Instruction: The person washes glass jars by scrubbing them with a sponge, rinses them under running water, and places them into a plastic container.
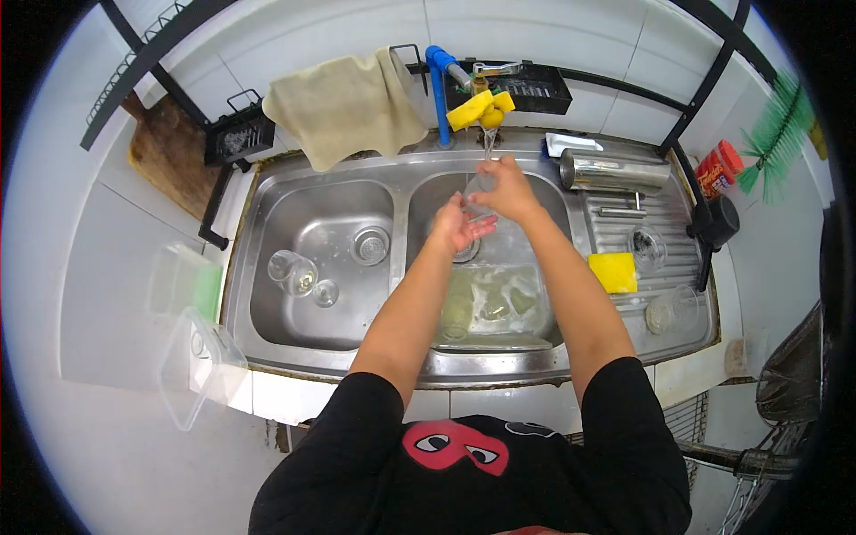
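Under the stream from the faucet [481, 86], a clear drinking glass [480, 189] is held tilted over the right basin [423, 201]. My right hand [510, 190] wraps round it from the right. My left hand [459, 226], palm up with curved fingers, cradles the glass from the left and below. Below my hands, a tray of soapy, greenish water [499, 299] sits in the basin; shapes under the suds are hard to make out. In the left basin [294, 214] a stemmed glass [292, 273] lies on its side.
A yellow sponge [613, 273], a glass cup [646, 247] and a glass jar [672, 310] rest on the right drainboard, beside a metal cylinder [615, 171]. A beige cloth [348, 102] hangs behind the left basin. Clear plastic containers [201, 366] stand at the left edge.
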`<state>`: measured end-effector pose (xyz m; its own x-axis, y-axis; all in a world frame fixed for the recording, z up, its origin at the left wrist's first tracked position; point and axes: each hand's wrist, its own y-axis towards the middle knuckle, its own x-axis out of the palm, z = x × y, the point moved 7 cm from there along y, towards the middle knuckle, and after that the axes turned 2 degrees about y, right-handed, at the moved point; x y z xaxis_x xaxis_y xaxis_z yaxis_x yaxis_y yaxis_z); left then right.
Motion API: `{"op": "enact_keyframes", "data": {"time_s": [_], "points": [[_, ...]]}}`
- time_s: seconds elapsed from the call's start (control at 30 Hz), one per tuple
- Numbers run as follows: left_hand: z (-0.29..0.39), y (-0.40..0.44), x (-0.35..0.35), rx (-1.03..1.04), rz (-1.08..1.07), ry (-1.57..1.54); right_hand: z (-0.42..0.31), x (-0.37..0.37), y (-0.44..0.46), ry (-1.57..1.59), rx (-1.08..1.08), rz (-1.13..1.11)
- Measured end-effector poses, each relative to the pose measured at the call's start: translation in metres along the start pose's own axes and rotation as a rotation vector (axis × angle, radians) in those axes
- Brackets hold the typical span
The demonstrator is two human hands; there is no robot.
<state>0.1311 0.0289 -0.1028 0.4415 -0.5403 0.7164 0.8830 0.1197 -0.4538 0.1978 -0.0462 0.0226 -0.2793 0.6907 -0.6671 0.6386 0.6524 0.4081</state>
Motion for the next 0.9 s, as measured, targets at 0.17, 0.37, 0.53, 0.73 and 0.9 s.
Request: {"op": "enact_keyframes", "data": {"time_s": [0.17,0.37,0.53,0.73,0.9], "points": [[0.005,-0.021,0.025,-0.027,0.016,-0.101,0.013,0.008,-0.006,0.441,0.081,-0.040],[0.062,-0.032,0.072,0.613,0.146,0.674,0.078,0.038,-0.033,1.353,0.749,0.143],[0.061,-0.008,0.055,0.480,0.177,0.370,0.057,0.026,-0.021,1.178,0.722,0.065],[0.013,0.010,0.015,0.055,0.027,0.157,0.038,0.014,0.005,0.147,0.215,0.109],[0.014,-0.011,0.004,0.039,0.146,0.222,-0.011,-0.015,0.004,-0.110,0.065,0.089]]}}
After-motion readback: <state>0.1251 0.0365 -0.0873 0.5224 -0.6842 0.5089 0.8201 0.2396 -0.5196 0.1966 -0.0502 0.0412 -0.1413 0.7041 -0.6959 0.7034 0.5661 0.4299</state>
